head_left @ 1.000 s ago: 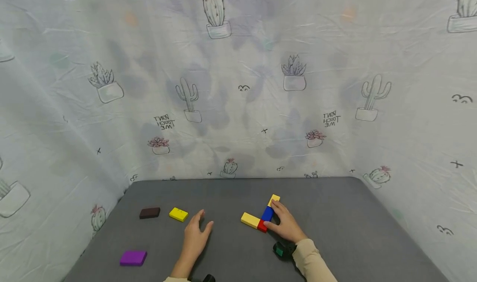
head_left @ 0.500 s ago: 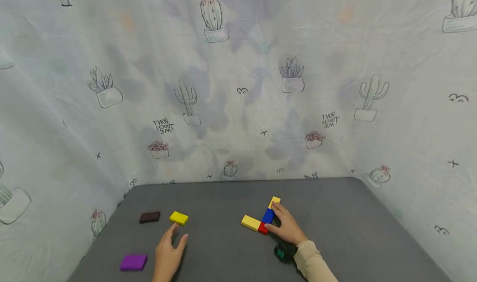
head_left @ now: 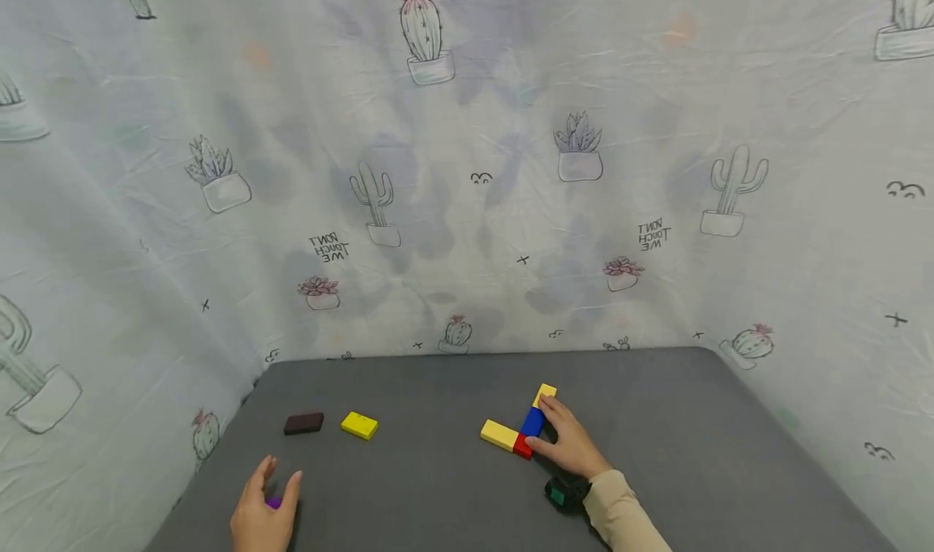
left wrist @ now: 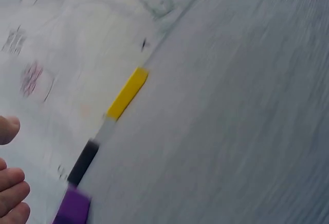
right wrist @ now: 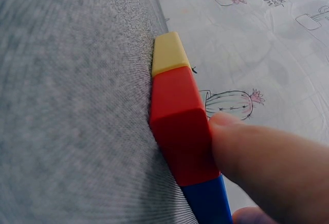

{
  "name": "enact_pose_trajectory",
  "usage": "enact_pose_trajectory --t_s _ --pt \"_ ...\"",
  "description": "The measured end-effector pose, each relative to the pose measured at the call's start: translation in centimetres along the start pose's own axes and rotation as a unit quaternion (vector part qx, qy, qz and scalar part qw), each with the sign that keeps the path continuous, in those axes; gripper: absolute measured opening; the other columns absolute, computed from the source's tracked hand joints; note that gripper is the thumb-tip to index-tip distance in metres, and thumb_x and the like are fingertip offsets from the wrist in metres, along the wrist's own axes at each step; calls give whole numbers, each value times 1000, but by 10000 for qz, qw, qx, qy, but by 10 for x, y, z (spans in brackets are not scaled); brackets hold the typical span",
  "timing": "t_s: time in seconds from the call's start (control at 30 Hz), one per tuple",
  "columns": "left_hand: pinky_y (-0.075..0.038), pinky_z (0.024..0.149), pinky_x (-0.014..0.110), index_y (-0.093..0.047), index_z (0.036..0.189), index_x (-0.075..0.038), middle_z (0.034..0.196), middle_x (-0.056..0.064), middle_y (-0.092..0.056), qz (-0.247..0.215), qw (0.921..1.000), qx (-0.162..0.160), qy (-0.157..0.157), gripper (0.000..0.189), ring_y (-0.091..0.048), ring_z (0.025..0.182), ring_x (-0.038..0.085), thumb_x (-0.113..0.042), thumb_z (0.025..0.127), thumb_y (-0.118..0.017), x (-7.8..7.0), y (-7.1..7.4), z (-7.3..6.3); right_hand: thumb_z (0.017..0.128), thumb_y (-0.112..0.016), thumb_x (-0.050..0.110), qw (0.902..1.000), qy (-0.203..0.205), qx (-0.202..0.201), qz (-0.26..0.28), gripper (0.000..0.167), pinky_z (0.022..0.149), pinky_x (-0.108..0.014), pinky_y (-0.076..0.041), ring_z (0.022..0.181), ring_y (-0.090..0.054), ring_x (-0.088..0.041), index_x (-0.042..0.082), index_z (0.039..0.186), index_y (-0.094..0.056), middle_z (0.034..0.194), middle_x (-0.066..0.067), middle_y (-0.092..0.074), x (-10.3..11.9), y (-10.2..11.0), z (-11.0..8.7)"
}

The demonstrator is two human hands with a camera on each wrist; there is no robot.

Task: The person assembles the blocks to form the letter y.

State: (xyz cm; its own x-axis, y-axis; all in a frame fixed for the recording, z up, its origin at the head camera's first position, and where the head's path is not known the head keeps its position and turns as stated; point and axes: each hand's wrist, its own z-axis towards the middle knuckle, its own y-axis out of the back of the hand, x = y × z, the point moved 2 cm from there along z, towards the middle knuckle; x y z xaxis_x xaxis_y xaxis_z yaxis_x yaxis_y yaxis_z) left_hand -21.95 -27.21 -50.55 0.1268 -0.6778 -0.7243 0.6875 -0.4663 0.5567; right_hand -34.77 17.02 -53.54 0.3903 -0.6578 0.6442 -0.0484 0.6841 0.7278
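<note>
My left hand (head_left: pixel 261 510) is over the purple block (head_left: pixel 273 502) at the front left, thumb and fingers spread apart. In the head view most of that block is hidden by the hand; in the left wrist view the purple block (left wrist: pixel 74 206) is beyond the fingertips. My right hand (head_left: pixel 572 444) rests on an L of blocks. Its thumb (right wrist: pixel 241 149) touches the red block (right wrist: pixel 180 136) at the corner, and its fingers reach over the light yellow block (head_left: pixel 545 391) at the far end. Between them lies the blue block (head_left: pixel 533 422). Another light yellow block (head_left: pixel 499 434) extends leftward from the red one.
A dark brown block (head_left: pixel 303 423) and a bright yellow block (head_left: pixel 360 425) lie at the back left of the grey table (head_left: pixel 409 487). A cactus-print curtain (head_left: pixel 467 211) hangs behind the table and along both sides.
My left hand has moved left, past the bright yellow block, and come over the purple block. The right hand has stayed on the L of blocks, which keeps its shape.
</note>
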Motion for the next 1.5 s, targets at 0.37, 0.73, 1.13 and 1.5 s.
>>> enact_pose_trajectory --t_s 0.37,0.73,1.13,1.5 --pt "-36 98 60 -39 130 16 125 35 -45 913 9901 692 811 71 -44 115 52 -42 92 -54 38 20 12 85 -66 44 9999 -42 70 -83 81 108 -61 -29 138 -29 -43 -2 144 -36 151 -22 -30 2 4 3" --pt "-36 98 63 -35 131 19 127 45 -36 1572 9568 2314 786 98 -40 113 58 -64 83 -55 48 11 15 85 -65 45 9997 25 9 -246 81 107 -60 -30 137 -31 -42 -3 143 -37 150 -22 -32 -2 4 2" --pt "-34 101 63 -40 128 18 134 44 -30 1624 9541 2451 570 93 -32 124 58 -62 84 -56 51 10 12 85 -65 46 9997 58 -8 -240 81 108 -59 -30 138 -30 -41 -2 144 -36 151 -22 -31 -3 0 1" --pt "-35 100 63 -39 128 20 133 46 -30 1679 9515 2558 309 90 -34 122 59 -54 83 -62 50 14 11 86 -65 46 9997 72 11 -251 81 107 -60 -31 137 -30 -42 -2 144 -36 150 -22 -32 -2 -2 1"
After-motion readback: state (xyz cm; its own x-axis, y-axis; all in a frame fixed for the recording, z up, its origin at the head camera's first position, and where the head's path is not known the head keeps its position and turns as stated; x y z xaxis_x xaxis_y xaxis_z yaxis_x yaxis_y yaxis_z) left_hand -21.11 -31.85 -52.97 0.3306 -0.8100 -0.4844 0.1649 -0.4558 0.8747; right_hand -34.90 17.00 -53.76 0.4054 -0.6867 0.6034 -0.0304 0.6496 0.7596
